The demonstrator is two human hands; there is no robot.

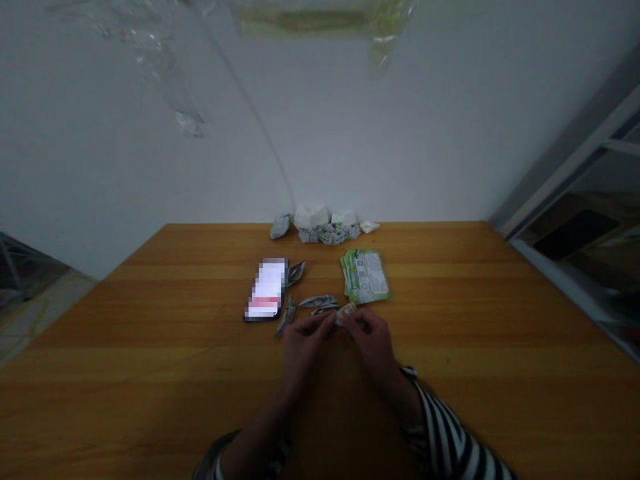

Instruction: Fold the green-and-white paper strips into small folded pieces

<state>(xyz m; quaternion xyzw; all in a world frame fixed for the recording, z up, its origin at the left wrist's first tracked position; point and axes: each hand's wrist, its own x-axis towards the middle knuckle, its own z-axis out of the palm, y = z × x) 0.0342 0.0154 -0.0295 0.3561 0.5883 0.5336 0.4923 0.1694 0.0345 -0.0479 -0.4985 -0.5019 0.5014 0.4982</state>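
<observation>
My left hand (pixel 307 337) and my right hand (pixel 371 337) meet over the middle of the table, fingers pinched. Between their fingertips is a small printed paper piece (pixel 346 311), pale with some orange on it; its exact kind is too small to make out. Just beyond the hands lie several crumpled or folded printed strips (pixel 319 302), with another strip (pixel 286 316) left of my left hand. A stack of green and white printed packets (pixel 367 276) lies flat beyond my right hand.
A phone with a lit screen (pixel 267 290) lies left of the hands, a dark folded piece (pixel 296 273) beside it. Along the wall sit crumpled white papers (pixel 311 217) and printed wads (pixel 333 233). A metal shelf (pixel 565 193) stands to the right of the wooden table (pixel 475 300).
</observation>
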